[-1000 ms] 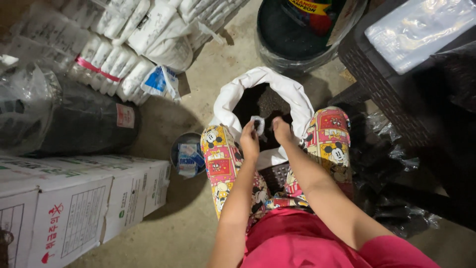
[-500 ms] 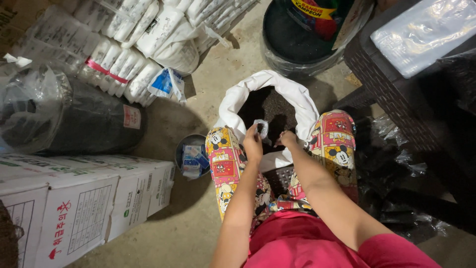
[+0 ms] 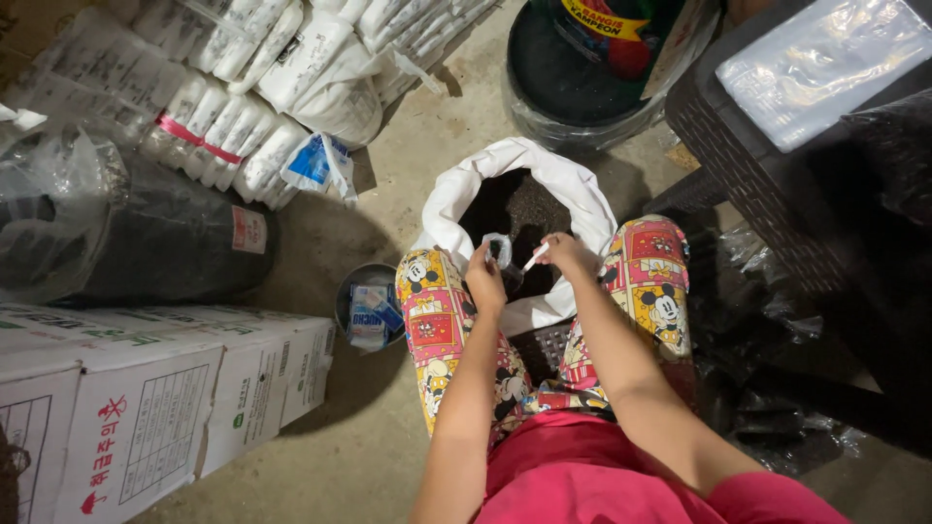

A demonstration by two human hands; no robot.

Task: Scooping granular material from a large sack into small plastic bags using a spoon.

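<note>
**While a small clear cup is held over an open sack of dark soil**

As both hands are kept over the mouth of the white woven sack [image 3: 456, 199] of dark granular soil, which stands on the concrete floor [image 3: 388, 427] between the knees, a small clear plastic cup [image 3: 500, 250] is gripped by the left hand [image 3: 482, 281], fingers curled round its wall. A thin white stick-like tool [image 3: 536, 255] is pinched between the fingertips of the right hand [image 3: 568, 254], its tip angled toward the cup. The cup appears to be being filled or tended above the sack. In judgement, the work is done well if the cup is held level and directly over the sack's opening, so that spilt soil drops back inside, and if the tool is moved in short, light strokes. A small round tin [image 3: 369, 306] of blue-and-white packets lies on the floor at the left knee, beside white cardboard boxes [image 3: 146, 388].
</note>
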